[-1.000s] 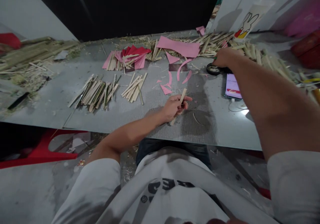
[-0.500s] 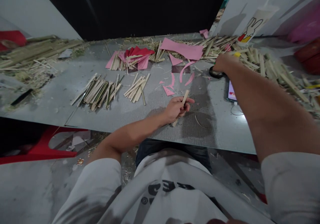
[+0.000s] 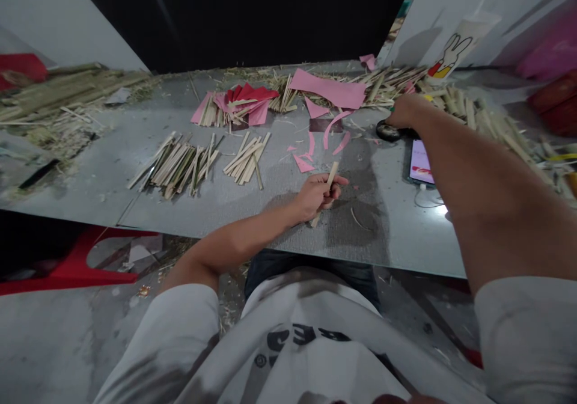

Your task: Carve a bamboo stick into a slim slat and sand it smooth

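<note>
My left hand point(image 3: 319, 196) grips a pale wooden strip point(image 3: 332, 172) near the table's front edge, the strip poking out above and below the fingers. My right hand point(image 3: 404, 110) reaches far over the table, beside a black round object point(image 3: 388, 131). Its fingers are mostly hidden, so what they hold cannot be made out. A lit phone point(image 3: 420, 162) lies below that hand, partly behind the forearm. Pink paper scraps point(image 3: 303, 164) lie beyond my left hand. Two groups of cut strips, a larger pile point(image 3: 175, 166) and a smaller one point(image 3: 246, 159), rest to its left.
A large pink sheet point(image 3: 331, 89) and red and pink papers point(image 3: 251, 100) lie at the back. Split sticks heap up at the far left point(image 3: 67, 91) and right point(image 3: 491, 121). A rabbit-print cup point(image 3: 460, 46) stands back right. A red stool point(image 3: 81, 266) is below left.
My right hand and forearm have shifted slightly to the right, showing more of the phone screen. My left hand stays nearly still with the strip.
</note>
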A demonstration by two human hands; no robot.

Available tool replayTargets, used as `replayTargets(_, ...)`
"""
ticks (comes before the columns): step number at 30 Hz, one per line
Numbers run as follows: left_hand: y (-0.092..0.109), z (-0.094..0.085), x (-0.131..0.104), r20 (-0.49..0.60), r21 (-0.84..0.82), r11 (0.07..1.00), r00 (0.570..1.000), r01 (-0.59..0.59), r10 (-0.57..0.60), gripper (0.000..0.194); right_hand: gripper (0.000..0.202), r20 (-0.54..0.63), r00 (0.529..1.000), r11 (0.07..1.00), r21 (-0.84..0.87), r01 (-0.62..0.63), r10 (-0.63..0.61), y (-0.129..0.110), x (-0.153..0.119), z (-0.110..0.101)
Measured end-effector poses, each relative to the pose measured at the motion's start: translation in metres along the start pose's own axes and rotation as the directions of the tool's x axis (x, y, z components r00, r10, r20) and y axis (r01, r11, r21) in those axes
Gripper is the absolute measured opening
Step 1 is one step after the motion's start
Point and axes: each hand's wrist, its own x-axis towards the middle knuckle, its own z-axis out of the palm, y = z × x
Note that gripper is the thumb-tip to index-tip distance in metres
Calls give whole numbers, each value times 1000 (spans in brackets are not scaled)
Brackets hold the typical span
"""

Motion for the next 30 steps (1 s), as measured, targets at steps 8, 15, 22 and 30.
replayTargets(8, -1, -1, 1, 10, -15, 1000, 1000, -8, 8, 40, 41, 222, 974, 992, -122, -16, 43, 5, -5, -9)
replayTargets(15, -3, -3, 2, 10, -14, 1000, 1000, -19, 19, 35, 33, 238, 971, 991, -135, -1, 33, 7, -15, -8)
replayTargets(22, -3, -3, 2, 3, -12, 1000, 1000, -6, 6, 35, 12, 203, 979, 996, -90, 22, -3, 7, -18, -9)
replayTargets(30, -5, -3, 4, 15, -4, 1000, 1000, -13, 13, 41, 58, 180, 982, 997, -35, 68, -61, 5, -28, -14)
